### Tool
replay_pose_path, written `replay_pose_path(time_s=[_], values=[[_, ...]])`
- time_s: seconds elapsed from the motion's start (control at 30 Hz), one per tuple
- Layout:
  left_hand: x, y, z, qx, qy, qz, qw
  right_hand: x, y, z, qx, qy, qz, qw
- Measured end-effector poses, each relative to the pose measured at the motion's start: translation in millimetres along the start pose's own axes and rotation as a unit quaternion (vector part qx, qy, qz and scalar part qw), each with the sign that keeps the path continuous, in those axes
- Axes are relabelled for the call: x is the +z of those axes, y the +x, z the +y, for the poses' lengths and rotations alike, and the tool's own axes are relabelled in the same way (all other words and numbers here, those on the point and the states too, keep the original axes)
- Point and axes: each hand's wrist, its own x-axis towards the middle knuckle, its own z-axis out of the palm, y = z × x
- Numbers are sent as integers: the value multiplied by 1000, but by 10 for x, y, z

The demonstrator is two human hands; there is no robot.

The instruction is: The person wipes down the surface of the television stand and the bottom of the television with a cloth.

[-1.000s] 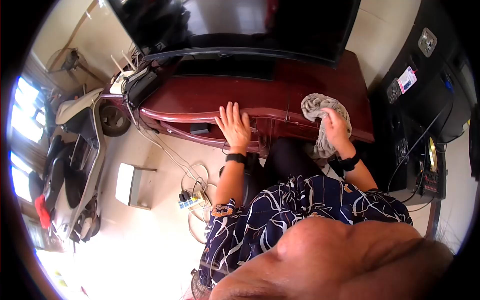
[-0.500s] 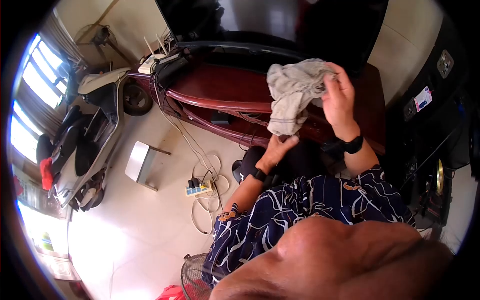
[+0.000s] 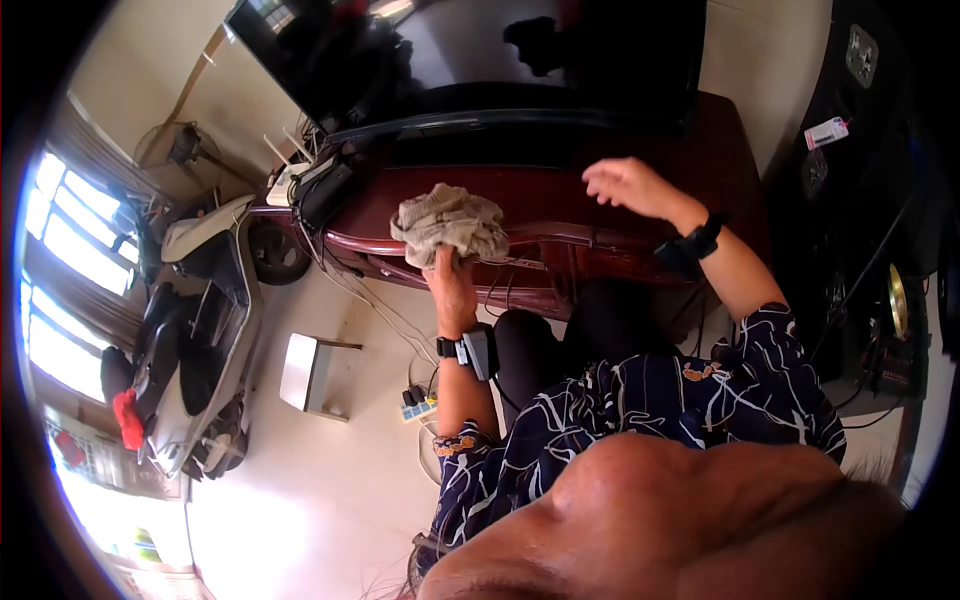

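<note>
A crumpled grey-beige cloth (image 3: 448, 225) is bunched up over the front edge of the dark red wooden TV cabinet (image 3: 370, 200). My left hand (image 3: 452, 292) grips it from below, the fingers partly hidden by its folds. To the right, my right hand (image 3: 630, 188) hovers above the cabinet top, apart from the cloth, with nothing in it and the fingers loosely extended. Behind both hands stands a large black television (image 3: 480, 70) with a reflective screen.
A white router (image 3: 290, 185) with cables sits at the cabinet's left end. On the floor are a small stool (image 3: 300, 372), a power strip (image 3: 418, 408) with cords, and a parked scooter (image 3: 205, 330). A black case-like object (image 3: 850, 150) stands at the right.
The cloth, earlier held up between both hands, is now bunched in my left hand and farther left. My right hand has let go of it. The view has shifted somewhat.
</note>
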Motion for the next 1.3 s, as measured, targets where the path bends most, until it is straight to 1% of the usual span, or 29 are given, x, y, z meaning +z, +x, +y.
replay_pose_path(time_s=[0.03,0.07,0.1,0.13,0.17,0.2,0.23,0.27,0.3,0.37,0.4,0.43,0.5,0.57,0.63,0.67,0.7,0.77,0.8,0.83,0.9,1.0,1.03,1.1,1.13,1.23,1.27,1.3], values=[[80,54,37,-4,3,-3,1000,-118,19,42,12,86,36,996],[159,128,62,37,102,-43,993,-228,76,109,27,147,84,985],[252,186,83,77,201,-82,973,-321,124,187,42,208,130,969],[372,212,115,71,258,-121,956,-394,132,258,52,238,132,961],[430,283,14,51,277,-144,949,-460,132,337,61,269,134,952],[457,333,-117,82,369,-170,910,-499,131,465,64,315,121,939],[520,340,-220,112,458,-195,860,-495,120,576,62,321,124,937],[565,327,-319,102,557,-246,786,-476,115,688,92,337,132,928],[641,291,-405,90,647,-293,698,-440,121,827,121,353,139,917],[833,80,-627,215,725,-272,595,-415,171,1059,100,386,127,908],[875,103,-715,182,711,-279,619,-427,127,970,102,382,139,908],[920,136,-758,179,714,-282,615,-431,94,915,106,379,151,907],[982,216,-853,201,715,-294,602,-400,106,916,113,375,139,910],[1021,282,-915,199,724,-291,592,-344,105,898,101,318,113,936],[996,344,-953,181,735,-264,597,-318,91,933,96,314,106,939],[903,376,-984,212,729,-252,600,-296,90,966,90,312,106,940],[829,413,-973,209,731,-250,599,-275,89,991,85,310,106,941],[662,519,-887,237,720,-229,611,-255,82,1009,84,313,106,940],[615,566,-808,227,740,-195,602,-252,81,1007,80,315,109,939],[483,670,-760,230,740,-172,608,-245,74,1009,80,313,102,941],[159,910,-650,232,760,-130,593,-235,73,989,86,296,109,945],[-93,1100,-400,216,785,-103,571,-227,54,922,87,271,103,953],[-151,1157,-348,216,785,-98,572,-224,47,916,85,256,101,958],[-243,1262,-262,162,806,-124,556,-230,33,897,77,239,96,963],[-297,1334,-247,152,804,-132,559,-236,25,878,76,239,100,963],[-459,1511,-171,132,807,-118,563,-231,5,864,82,238,103,962],[-520,1586,-124,115,808,-107,568,-224,1,859,89,243,110,960],[-573,1645,-96,112,816,-86,561,-228,-12,865,95,248,118,957]])
